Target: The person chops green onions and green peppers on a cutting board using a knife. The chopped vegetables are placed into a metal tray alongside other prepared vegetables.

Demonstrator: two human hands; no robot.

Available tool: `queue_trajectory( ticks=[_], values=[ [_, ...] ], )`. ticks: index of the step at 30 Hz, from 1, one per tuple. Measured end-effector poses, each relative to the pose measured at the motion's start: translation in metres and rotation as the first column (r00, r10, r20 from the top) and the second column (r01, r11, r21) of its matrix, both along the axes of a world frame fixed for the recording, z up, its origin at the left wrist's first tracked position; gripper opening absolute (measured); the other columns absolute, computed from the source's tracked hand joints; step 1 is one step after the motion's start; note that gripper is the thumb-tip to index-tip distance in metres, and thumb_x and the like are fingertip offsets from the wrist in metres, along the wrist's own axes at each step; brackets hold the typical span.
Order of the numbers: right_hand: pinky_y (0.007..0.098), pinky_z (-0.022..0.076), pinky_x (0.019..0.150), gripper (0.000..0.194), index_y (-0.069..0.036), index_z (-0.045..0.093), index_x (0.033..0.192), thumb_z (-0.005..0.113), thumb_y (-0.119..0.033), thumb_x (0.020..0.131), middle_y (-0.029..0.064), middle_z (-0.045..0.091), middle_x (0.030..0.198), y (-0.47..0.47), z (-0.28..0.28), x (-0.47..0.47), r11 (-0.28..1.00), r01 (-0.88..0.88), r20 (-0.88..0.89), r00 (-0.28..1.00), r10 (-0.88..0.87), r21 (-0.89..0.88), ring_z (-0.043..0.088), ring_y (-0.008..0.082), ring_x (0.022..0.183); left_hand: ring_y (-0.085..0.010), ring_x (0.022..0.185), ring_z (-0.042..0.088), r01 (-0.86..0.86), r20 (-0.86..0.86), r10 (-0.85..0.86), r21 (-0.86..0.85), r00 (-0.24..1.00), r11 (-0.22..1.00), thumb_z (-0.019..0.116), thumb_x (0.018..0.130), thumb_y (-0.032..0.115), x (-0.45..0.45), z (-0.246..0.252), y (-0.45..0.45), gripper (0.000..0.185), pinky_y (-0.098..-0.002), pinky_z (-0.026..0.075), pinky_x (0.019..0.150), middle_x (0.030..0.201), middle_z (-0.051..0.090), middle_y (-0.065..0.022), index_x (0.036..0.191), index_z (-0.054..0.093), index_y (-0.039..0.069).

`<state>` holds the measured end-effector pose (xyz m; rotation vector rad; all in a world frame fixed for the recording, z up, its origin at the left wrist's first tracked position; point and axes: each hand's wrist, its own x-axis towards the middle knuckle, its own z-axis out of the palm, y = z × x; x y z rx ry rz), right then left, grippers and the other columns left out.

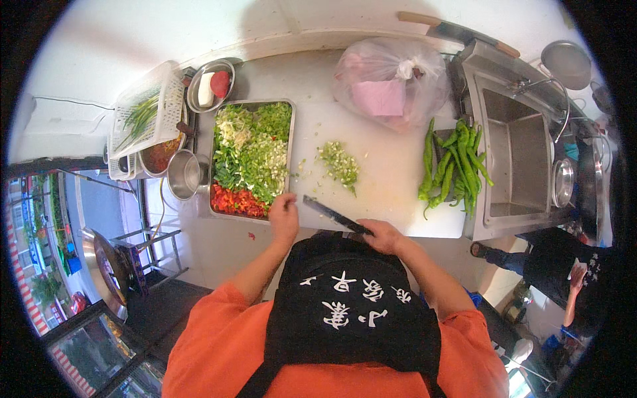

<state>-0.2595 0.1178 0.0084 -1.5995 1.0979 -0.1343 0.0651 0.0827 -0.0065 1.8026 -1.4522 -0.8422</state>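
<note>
My right hand (383,236) grips the handle of a kitchen knife (331,211), its dark blade slanting up and left over the near edge of a white cutting board (383,194). Bits of green cling to the blade. My left hand (283,214) is at the lower right corner of a metal tray (292,149), fingers curled; whether anything is between them I cannot tell. Chopped greens (259,154) and diced red pepper (236,201) fill the tray in separate areas. A small heap of chopped scallion (340,163) lies mid-board. Long green peppers (460,164) are piled at the board's right end.
A knotted plastic bag (390,82) stands at the back, beside a steel sink (517,154) on the right. Left of the tray are a bowl with white and red pieces (211,89), a steel pot (184,174) and a white basket (149,109) with scallions. Another person (552,271) is at far right.
</note>
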Motion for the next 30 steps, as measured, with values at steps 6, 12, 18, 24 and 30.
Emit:
queue_trajectory(
  ticks=[6, 12, 18, 24, 30],
  values=[
    [0.0445, 0.0469, 0.110, 0.053, -0.006, 0.053, 0.142, 0.062, -0.011, 0.091, 0.0241, 0.064, 0.132, 0.004, -0.040, 0.047, 0.999, -0.041, 0.098, 0.994, 0.038, 0.031, 0.060, 0.0400, 0.126, -0.0210, 0.089, 0.065, -0.348, 0.008, 0.348, 0.062, 0.937, 0.935, 0.063, 0.095, 0.007, 0.028, 0.001, 0.030, 0.012, -0.0344, 0.052, 0.083, 0.098, 0.069, -0.0105, 0.104, 0.068, 0.001],
    [0.0454, 0.0484, 0.105, 0.051, -0.006, 0.052, 0.141, 0.060, -0.013, 0.091, 0.0258, 0.065, 0.126, 0.004, -0.058, 0.067, 0.984, 0.168, 0.131, 0.976, -0.175, 0.066, 0.062, 0.0426, 0.120, -0.0159, 0.086, 0.061, -0.439, -0.150, 0.488, 0.270, 0.860, 0.857, 0.065, 0.093, 0.006, 0.047, -0.014, 0.053, 0.014, -0.0314, 0.051, 0.079, 0.095, 0.068, -0.0071, 0.106, 0.068, 0.001],
    [0.0469, 0.0510, 0.099, 0.055, -0.006, 0.050, 0.144, 0.060, -0.013, 0.090, 0.0286, 0.066, 0.124, -0.014, -0.047, 0.058, 0.907, 0.422, 0.086, 0.904, -0.419, -0.011, 0.064, 0.0454, 0.114, -0.0109, 0.080, 0.058, -0.362, -0.240, 0.456, 0.350, 0.857, 0.864, 0.063, 0.094, 0.005, 0.043, -0.016, 0.052, 0.013, -0.0273, 0.047, 0.070, 0.091, 0.066, -0.0036, 0.106, 0.067, 0.002],
    [0.0454, 0.0515, 0.098, 0.055, -0.007, 0.051, 0.143, 0.060, -0.013, 0.089, 0.0277, 0.067, 0.120, -0.021, -0.041, 0.065, 0.933, 0.350, 0.119, 0.926, -0.358, 0.081, 0.065, 0.0428, 0.111, -0.0113, 0.072, 0.057, -0.314, -0.292, 0.428, 0.363, 0.856, 0.877, 0.061, 0.094, 0.002, 0.036, -0.007, 0.037, 0.012, -0.0267, 0.046, 0.065, 0.088, 0.068, -0.0055, 0.105, 0.065, 0.003],
    [0.0423, 0.0546, 0.081, 0.053, -0.008, 0.050, 0.143, 0.061, -0.013, 0.091, 0.0200, 0.068, 0.102, -0.029, -0.049, 0.107, 0.822, 0.386, 0.091, 0.883, -0.461, 0.418, 0.067, 0.0298, 0.089, -0.0133, 0.075, 0.060, -0.268, -0.276, 0.386, 0.383, 0.880, 0.884, 0.059, 0.095, 0.003, 0.034, 0.004, 0.026, 0.013, -0.0277, 0.050, 0.069, 0.089, 0.069, -0.0062, 0.106, 0.065, 0.003]
  ],
)
